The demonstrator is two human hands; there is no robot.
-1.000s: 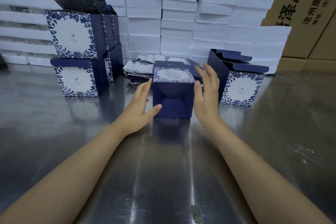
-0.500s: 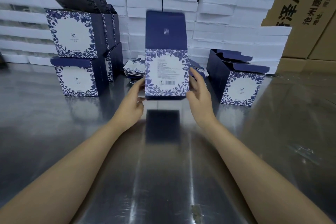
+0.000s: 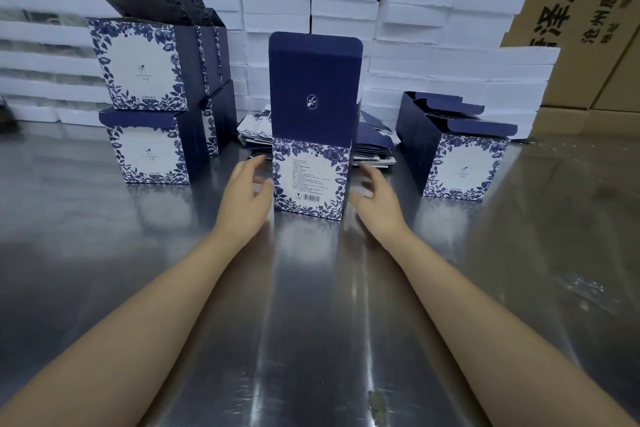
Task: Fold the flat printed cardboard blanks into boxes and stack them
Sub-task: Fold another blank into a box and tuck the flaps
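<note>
A folded box (image 3: 310,177) was seen standing upright on the steel table (image 3: 311,322), near the middle of the view. Its blue-and-white floral face with small print and a barcode was turned toward the camera. Its dark blue lid flap (image 3: 315,87) was raised straight up above the open top, with a small pale emblem shown on it.

The left hand (image 3: 246,198) was held at the box's left side, fingers loosely spread and gently curved, with the thumb just beside the lower left edge. Whether the thumb touched the card could not be told, as the hand was blurred. The right hand (image 3: 375,198) was held at the box's right side, fingers likewise relaxed and parted, a narrow gap visible between it and the box. Nothing was gripped by either hand.

Directly behind the box, a pile of flat blanks (image 3: 254,135) was spread on the table, showing on both sides of it. To the left, stacked boxes (image 3: 149,149) were set two tiers high, the upper ones with lids tilted up. To the right, an open-topped box (image 3: 457,166) was placed alone, its dark flaps standing loose. Along the back, white slabs (image 3: 415,21) were piled in columns, and brown cartons (image 3: 571,28) with printed characters were stacked behind them.
</note>
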